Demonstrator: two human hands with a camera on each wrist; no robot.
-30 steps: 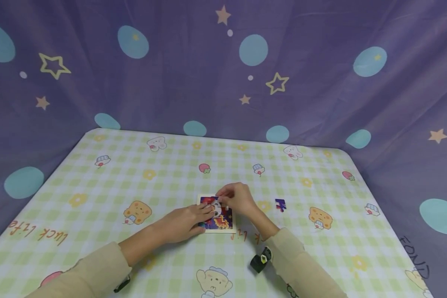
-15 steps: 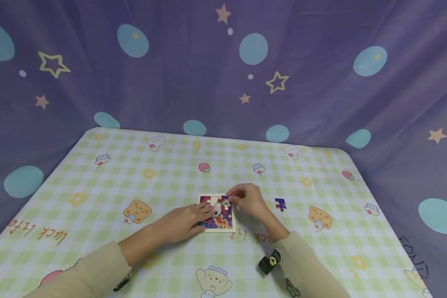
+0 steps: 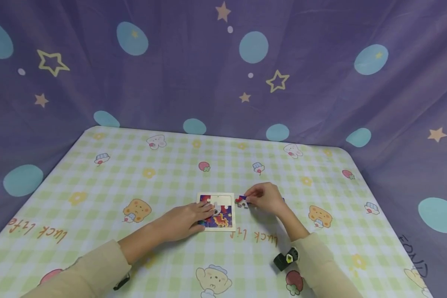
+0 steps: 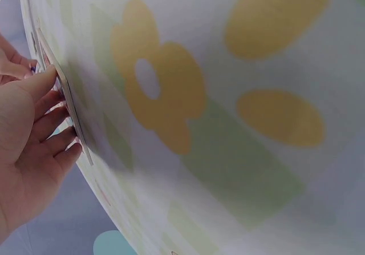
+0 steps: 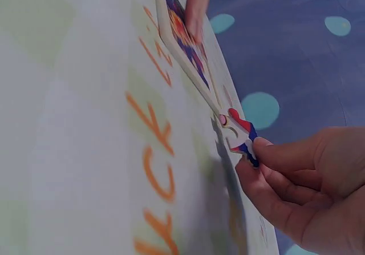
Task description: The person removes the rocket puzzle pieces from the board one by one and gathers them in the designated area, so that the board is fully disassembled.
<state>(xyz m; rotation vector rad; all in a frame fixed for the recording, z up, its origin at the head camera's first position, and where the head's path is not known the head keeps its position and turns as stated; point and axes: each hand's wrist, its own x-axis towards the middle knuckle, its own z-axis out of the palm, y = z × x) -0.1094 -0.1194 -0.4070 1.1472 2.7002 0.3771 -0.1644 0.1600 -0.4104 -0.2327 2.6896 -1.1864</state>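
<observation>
A square puzzle board (image 3: 234, 215) with a pale frame lies on the table, its upper right part showing bare backing. My left hand (image 3: 188, 221) rests on its left side with fingers extended; in the left wrist view the left hand (image 4: 31, 129) lies along the board's edge. Just right of the board, my right hand (image 3: 266, 198) pinches a red, white and blue puzzle piece (image 3: 242, 201). The right wrist view shows this piece (image 5: 242, 134) between the thumb and fingers of the right hand (image 5: 308, 181), off the board.
Another puzzle piece lies mostly hidden behind the right hand. A checked cloth (image 3: 171, 174) with printed cartoons covers the table, and a purple curtain (image 3: 193, 74) hangs behind it.
My right hand has moved right, off the board, taking the pinched piece from the board's upper right. Bare backing now shows there. The left hand has stayed in place.
</observation>
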